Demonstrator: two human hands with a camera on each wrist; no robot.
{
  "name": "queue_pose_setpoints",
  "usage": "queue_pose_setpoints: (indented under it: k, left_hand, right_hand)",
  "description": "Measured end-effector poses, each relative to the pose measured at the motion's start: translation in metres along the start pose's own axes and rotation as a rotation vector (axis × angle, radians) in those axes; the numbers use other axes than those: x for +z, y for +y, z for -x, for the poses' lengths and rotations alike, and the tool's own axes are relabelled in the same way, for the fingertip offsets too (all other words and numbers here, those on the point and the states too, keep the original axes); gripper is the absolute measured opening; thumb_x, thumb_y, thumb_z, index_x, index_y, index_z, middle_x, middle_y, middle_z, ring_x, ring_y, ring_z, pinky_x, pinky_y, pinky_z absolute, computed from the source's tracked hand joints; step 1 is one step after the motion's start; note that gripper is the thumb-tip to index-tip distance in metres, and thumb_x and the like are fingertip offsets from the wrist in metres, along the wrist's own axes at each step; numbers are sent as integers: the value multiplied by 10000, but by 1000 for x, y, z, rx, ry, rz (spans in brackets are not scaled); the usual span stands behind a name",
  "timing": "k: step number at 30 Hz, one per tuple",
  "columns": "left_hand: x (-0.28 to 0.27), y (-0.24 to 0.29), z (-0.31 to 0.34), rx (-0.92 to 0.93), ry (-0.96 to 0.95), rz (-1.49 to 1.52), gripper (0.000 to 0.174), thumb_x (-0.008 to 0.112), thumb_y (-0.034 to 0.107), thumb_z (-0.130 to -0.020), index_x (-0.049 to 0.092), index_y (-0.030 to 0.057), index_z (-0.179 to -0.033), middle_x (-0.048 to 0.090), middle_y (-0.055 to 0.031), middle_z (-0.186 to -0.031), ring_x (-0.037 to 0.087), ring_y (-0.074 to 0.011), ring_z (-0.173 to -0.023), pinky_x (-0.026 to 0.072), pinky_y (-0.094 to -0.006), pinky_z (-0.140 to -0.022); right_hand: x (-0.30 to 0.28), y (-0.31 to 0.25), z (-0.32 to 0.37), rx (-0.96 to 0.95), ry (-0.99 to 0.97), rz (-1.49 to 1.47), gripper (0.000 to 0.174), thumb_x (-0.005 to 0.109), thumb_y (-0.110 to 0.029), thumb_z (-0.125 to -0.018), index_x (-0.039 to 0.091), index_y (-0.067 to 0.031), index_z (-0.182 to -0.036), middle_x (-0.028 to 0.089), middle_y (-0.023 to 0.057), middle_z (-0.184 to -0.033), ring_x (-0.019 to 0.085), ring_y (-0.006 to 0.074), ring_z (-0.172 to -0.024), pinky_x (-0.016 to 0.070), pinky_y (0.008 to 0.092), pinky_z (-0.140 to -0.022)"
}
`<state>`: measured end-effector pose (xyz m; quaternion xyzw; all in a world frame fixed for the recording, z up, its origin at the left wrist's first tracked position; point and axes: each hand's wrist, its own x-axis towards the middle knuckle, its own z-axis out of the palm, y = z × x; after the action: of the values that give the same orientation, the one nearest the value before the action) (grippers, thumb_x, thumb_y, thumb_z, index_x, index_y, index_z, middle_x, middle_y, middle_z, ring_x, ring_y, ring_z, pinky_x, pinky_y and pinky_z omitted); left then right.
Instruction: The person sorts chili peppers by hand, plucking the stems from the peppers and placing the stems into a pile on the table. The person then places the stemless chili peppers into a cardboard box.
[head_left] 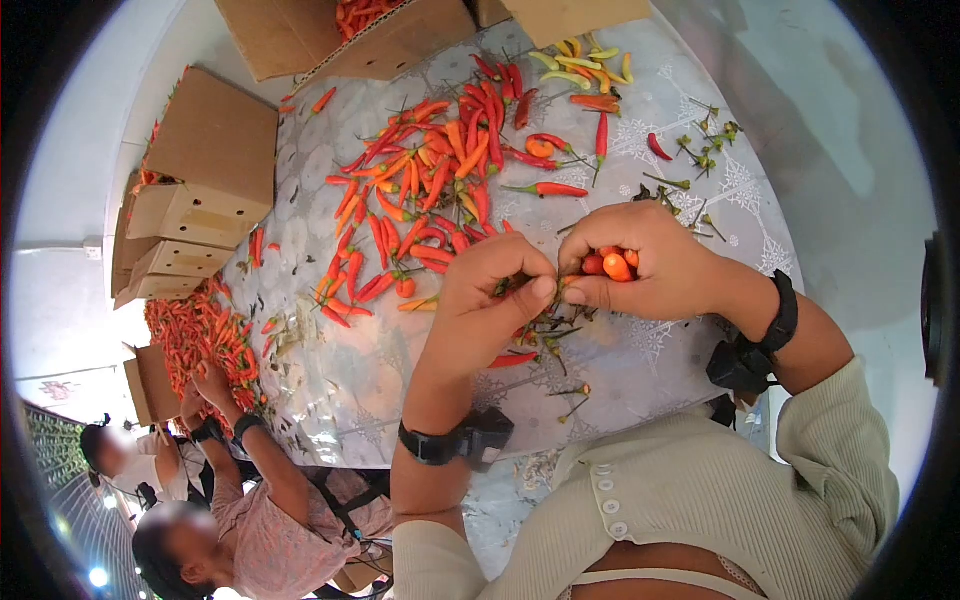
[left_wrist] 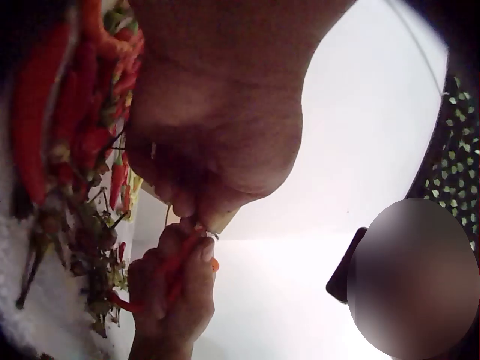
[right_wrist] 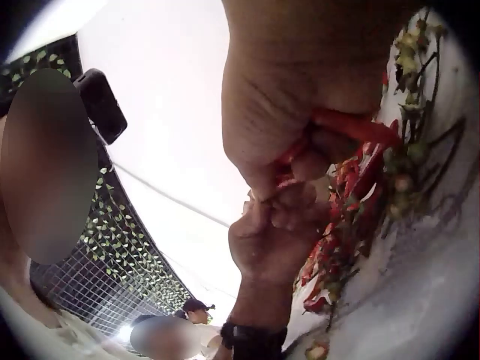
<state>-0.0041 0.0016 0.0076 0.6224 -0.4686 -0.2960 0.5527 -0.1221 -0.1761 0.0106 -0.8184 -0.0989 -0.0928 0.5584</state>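
Note:
In the head view, my right hand (head_left: 655, 262) holds a bunch of red and orange chilies (head_left: 617, 266), its thumb and forefinger pointing left. My left hand (head_left: 490, 295) meets it fingertip to fingertip, the thumb and forefinger pinching at the stem end of a chili. From the right wrist view, a long red chili (right_wrist: 356, 126) sticks out of the right hand's curled fingers. The left wrist view has red chilies (left_wrist: 174, 271) inside the right hand too. Loose green stems (head_left: 555, 335) lie on the table under both hands.
A large heap of chilies (head_left: 425, 190) spreads over the patterned tablecloth (head_left: 330, 400). Yellow chilies (head_left: 590, 65) and plucked stems (head_left: 708, 140) lie farther right. Cardboard boxes (head_left: 215, 150) stand along the far and left edges. Another person (head_left: 265, 495) works at a second heap (head_left: 205, 335) at left.

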Motion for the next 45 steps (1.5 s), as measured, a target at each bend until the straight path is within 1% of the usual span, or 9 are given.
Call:
queue_pose_setpoints:
  k: [3,8,12,15,21,30,38,42,45]
  left_hand:
    - [-1,5,2,-107,-83,209,125,651,110,-816,586,11,-775,509,-9,-704,454,-104,-651,355,-252,-597]
    - [-2,0,0,24,-212,246,128,662,115,-808,594,19,-758,510,-2,-694,458,-102,-641,352,-250,-599]
    - [-2,3,-2,72,-349,290,127,670,103,-800,592,25,-737,498,13,-685,454,-85,-636,345,-238,-585]
    - [-1,0,5,-111,-204,154,153,685,123,-799,587,25,-736,482,20,-679,446,-70,-637,336,-228,-560]
    - [6,7,1,-110,-34,96,190,691,174,-818,593,28,-745,473,21,-679,434,-63,-630,330,-224,-542]
    - [5,3,1,66,-211,259,170,712,146,-783,605,28,-724,525,-8,-680,465,-113,-633,359,-244,-588]
    - [9,1,2,23,-336,441,203,726,184,-759,606,38,-686,556,-26,-675,510,-145,-638,372,-274,-594]
    - [1,4,1,151,-568,513,230,727,210,-753,601,36,-671,562,-33,-651,528,-158,-632,375,-278,-588]
    - [1,14,3,76,-424,351,231,720,198,-756,591,34,-657,536,-37,-608,522,-173,-613,375,-285,-579]
  right_hand:
    - [-2,0,2,28,-66,-141,205,710,-195,-787,614,-22,-843,600,56,-714,553,146,-648,445,282,-611]
    - [-6,0,3,97,-198,-397,215,711,-207,-800,625,-14,-843,591,26,-713,529,97,-653,434,264,-604]
    - [-7,1,2,61,-294,-370,210,716,-201,-796,630,-13,-832,588,18,-711,518,87,-649,428,250,-601]
    - [-4,1,3,159,-230,-347,212,734,-196,-779,634,-15,-827,588,10,-709,516,80,-652,426,238,-600]
    - [-3,2,2,203,-94,-344,237,778,-198,-733,641,-22,-812,590,-10,-712,512,63,-661,426,219,-603]
    - [-8,-12,4,199,-238,-416,208,785,-166,-726,642,-25,-783,585,-20,-700,501,52,-653,409,213,-592]
    - [-5,-3,3,221,-406,-649,180,773,-144,-744,650,-21,-789,582,-27,-690,503,46,-661,406,208,-600]
    - [-12,-2,6,209,-492,-652,181,751,-176,-772,643,-38,-814,573,-16,-672,483,36,-546,373,188,-480]
    - [-15,2,6,319,-304,-722,194,702,-221,-819,623,-46,-843,558,-10,-641,420,23,-431,294,179,-369]
